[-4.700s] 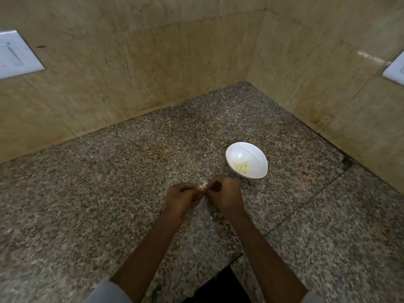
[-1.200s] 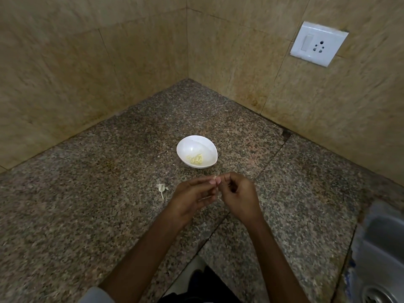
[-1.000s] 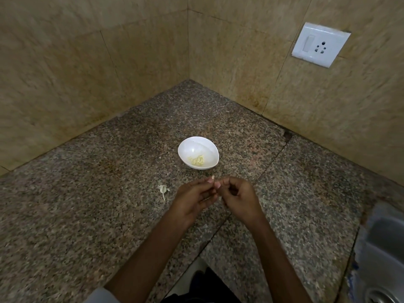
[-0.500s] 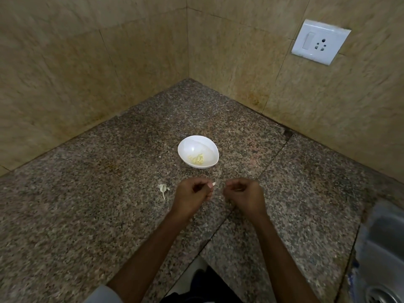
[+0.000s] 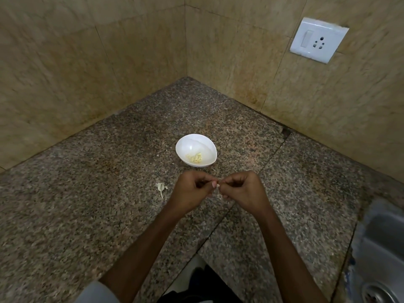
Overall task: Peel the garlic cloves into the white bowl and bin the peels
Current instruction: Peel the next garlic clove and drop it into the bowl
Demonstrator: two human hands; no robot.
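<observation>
A white bowl [image 5: 196,149] sits on the granite counter with several peeled yellowish garlic pieces [image 5: 194,158] in its bottom. Just in front of it, my left hand [image 5: 192,190] and my right hand [image 5: 242,190] meet fingertip to fingertip, both with curled fingers. Between them they pinch a small whitish garlic clove [image 5: 218,189], mostly hidden by the fingers. A pale garlic scrap with a thin stem [image 5: 161,188] lies on the counter left of my left hand.
The speckled granite counter [image 5: 98,204] runs into a corner of beige tiled walls. A white switch and socket plate [image 5: 318,39] is on the right wall. A steel sink [image 5: 380,259] with a drain lies at the lower right. The counter's front edge is near my body.
My hands drew apart half a second ago and have come back together on the clove. Over the last seconds the view swung right, and the garlic scrap now lies on the counter.
</observation>
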